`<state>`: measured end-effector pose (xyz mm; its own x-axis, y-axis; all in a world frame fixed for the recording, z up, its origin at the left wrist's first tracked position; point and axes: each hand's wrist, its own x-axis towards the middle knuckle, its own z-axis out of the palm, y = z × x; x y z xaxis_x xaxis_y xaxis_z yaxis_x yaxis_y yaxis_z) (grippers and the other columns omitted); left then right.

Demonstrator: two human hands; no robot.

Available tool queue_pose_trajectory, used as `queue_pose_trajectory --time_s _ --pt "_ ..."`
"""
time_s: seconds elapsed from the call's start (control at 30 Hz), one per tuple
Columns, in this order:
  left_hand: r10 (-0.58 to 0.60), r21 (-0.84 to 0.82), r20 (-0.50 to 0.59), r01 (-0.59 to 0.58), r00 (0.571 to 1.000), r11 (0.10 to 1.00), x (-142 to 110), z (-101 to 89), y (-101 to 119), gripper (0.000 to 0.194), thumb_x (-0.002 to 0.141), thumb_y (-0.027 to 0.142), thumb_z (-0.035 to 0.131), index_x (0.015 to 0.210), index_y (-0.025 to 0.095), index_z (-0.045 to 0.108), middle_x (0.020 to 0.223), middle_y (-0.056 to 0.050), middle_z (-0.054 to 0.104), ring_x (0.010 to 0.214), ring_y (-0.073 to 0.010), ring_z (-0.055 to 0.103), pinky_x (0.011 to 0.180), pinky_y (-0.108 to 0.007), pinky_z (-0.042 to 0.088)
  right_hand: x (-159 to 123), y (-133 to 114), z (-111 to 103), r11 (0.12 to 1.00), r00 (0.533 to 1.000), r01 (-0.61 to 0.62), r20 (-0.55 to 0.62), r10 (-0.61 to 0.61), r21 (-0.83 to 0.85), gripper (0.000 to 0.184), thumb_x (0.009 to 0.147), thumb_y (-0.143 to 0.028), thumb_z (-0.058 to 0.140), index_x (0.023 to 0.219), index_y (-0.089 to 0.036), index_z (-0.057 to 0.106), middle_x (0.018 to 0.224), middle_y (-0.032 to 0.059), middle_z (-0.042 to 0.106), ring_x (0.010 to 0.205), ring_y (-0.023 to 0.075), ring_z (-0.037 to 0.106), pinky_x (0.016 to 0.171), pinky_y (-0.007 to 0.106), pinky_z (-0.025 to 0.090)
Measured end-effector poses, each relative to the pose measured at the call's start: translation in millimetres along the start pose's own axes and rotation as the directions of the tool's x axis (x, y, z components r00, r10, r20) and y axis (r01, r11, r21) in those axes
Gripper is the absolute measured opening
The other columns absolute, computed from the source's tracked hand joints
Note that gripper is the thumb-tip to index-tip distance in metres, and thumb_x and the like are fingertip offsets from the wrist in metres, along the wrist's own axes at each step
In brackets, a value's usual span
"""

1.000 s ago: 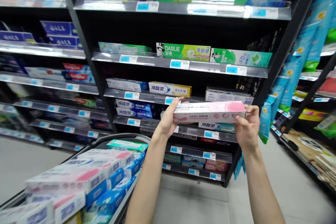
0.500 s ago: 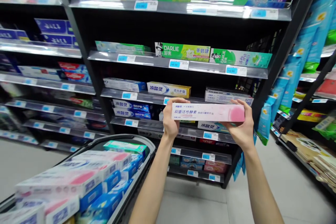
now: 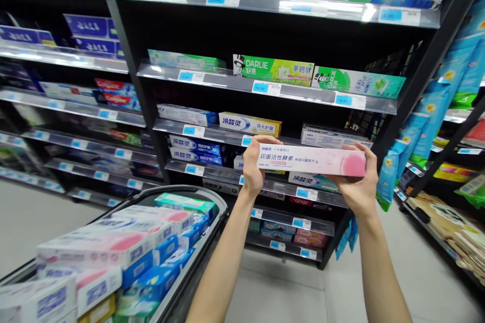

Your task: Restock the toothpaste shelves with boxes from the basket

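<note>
- The left hand (image 3: 253,171), at the centre of the frame, is partly closed around the left end of the pink box (image 3: 310,161), its fingers bent over the top edge.
- The right hand (image 3: 359,192), right of centre, is curled round the other end, partly closed, with some of its grip under the bottom edge.
- Neither hand is nearer: both touch the pink box, which lies between them, right of the left hand and left of the right hand.
- Its long axis runs across the frame, almost level, the right end slightly lower; the broad printed face is turned to the camera.
- Beyond the hands, a shelf (image 3: 227,132) runs across the middle of the frame, sloping down rightward. On it, a white box (image 3: 335,137) shows just above the right half of the pink box, its long axis running much the same way.
- A gold box (image 3: 250,123) is on that shelf too, further left, above the left hand in the frame.
- The basket (image 3: 223,207) fills the lower left, on the left hand's side, with similar pink-and-white cartons (image 3: 94,247) piled inside, well apart from the held one.
</note>
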<state>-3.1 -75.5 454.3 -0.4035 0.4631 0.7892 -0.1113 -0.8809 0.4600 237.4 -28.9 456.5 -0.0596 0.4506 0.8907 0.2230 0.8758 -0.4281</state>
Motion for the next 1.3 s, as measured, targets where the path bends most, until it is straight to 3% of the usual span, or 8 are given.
queue_pose_trajectory --time_s 0.17,0.3,0.5,0.67,0.73,0.83,0.97,1.3 --pt "0.114 0.116 0.027 -0.116 0.993 0.986 -2.5 2.1 -7.6 0.035 0.102 0.054 0.055 0.118 0.024 0.063 0.123 -0.009 0.065 0.107 -0.0253 0.067 0.094 -0.041 0.054 0.3 8.7 -7.3 0.992 0.997 -0.066 -0.025 0.069 0.112 0.088 0.067 -0.047 0.094 0.138 -0.026 0.046 0.130 0.0119 0.061 0.112 0.0282 0.068 0.092 0.041 0.060" --pt "0.202 0.312 0.206 -0.260 0.957 0.914 0.2 -6.0 -7.3 0.046 0.091 0.054 0.073 0.125 0.024 0.063 0.129 -0.011 0.063 0.121 -0.0291 0.061 0.106 -0.043 0.048 -1.0 20.5 -13.7 0.983 0.988 -0.050 -0.132 0.074 0.177 0.086 0.057 -0.042 0.099 0.127 -0.025 0.052 0.123 0.0094 0.062 0.108 0.0266 0.067 0.092 0.040 0.059" --pt "-0.115 0.468 0.540 -0.184 0.834 0.865 -6.2 4.4 -5.9 0.086 0.070 0.025 0.094 0.146 0.024 0.055 0.125 -0.008 0.070 0.118 -0.0274 0.065 0.109 -0.043 0.048 -8.9 6.9 -8.3 0.865 0.982 -0.067 -0.119 0.145 0.498 0.056 0.067 -0.039 0.094 0.110 -0.025 0.061 0.097 0.0016 0.063 0.066 0.0126 0.061 0.051 0.023 0.052" --pt "-0.283 0.379 0.635 0.031 0.719 0.925 -28.2 40.1 -23.3 0.053 0.074 0.023 0.085 0.124 0.017 0.067 0.115 -0.009 0.073 0.104 -0.0265 0.070 0.095 -0.039 0.058 -16.8 -34.2 12.3 0.962 0.986 0.140 0.056 -0.157 0.236 0.025 0.076 -0.016 0.086 0.087 -0.022 0.065 0.115 0.0046 0.059 0.057 0.0043 0.053 0.043 0.020 0.047" --pt "-0.313 0.346 0.604 0.113 0.733 0.931 -31.7 42.8 -30.4 0.046 0.074 0.027 0.083 0.116 0.015 0.067 0.106 -0.009 0.074 0.093 -0.0254 0.071 0.088 -0.038 0.060 -16.9 -42.9 16.2 0.964 0.968 0.195 0.125 -0.219 0.180 0.026 0.077 -0.013 0.084 0.094 -0.023 0.066 0.116 0.0053 0.060 0.060 0.0062 0.056 0.047 0.022 0.052" --pt "-0.228 0.298 0.512 0.078 0.828 0.951 -28.2 30.7 -38.9 0.054 0.070 0.036 0.088 0.115 0.018 0.063 0.108 -0.010 0.071 0.097 -0.0272 0.070 0.093 -0.042 0.059 -11.3 -44.7 13.3 0.949 0.934 0.311 0.172 -0.315 0.050 0.034 0.083 -0.019 0.083 0.111 -0.026 0.066 0.120 0.0080 0.065 0.089 0.0194 0.069 0.074 0.035 0.064" --pt "-0.052 0.135 0.315 0.010 0.948 0.991 -19.6 8.4 -46.8 0.069 0.074 0.052 0.086 0.127 0.023 0.053 0.125 -0.012 0.065 0.115 -0.0283 0.065 0.101 -0.045 0.056 -0.5 -32.4 0.3 0.890 0.915 0.372 0.264 -0.305 -0.265 0.072 0.079 -0.033 0.089 0.142 -0.029 0.055 0.147 0.0130 0.057 0.138 0.0361 0.053 0.113 0.059 0.049" --pt "-0.087 -0.064 0.286 0.110 0.954 0.992 -18.9 5.5 -42.7 0.079 0.078 0.053 0.085 0.141 0.029 0.043 0.142 -0.012 0.056 0.134 -0.0293 0.056 0.110 -0.044 0.052 -0.2 -3.2 -13.3 0.920 0.967 0.223 0.192 -0.167 -0.323 0.058 0.081 -0.009 0.070 0.135 -0.029 0.061 0.132 0.0068 0.067 0.121 0.0281 0.067 0.098 0.043 0.061"
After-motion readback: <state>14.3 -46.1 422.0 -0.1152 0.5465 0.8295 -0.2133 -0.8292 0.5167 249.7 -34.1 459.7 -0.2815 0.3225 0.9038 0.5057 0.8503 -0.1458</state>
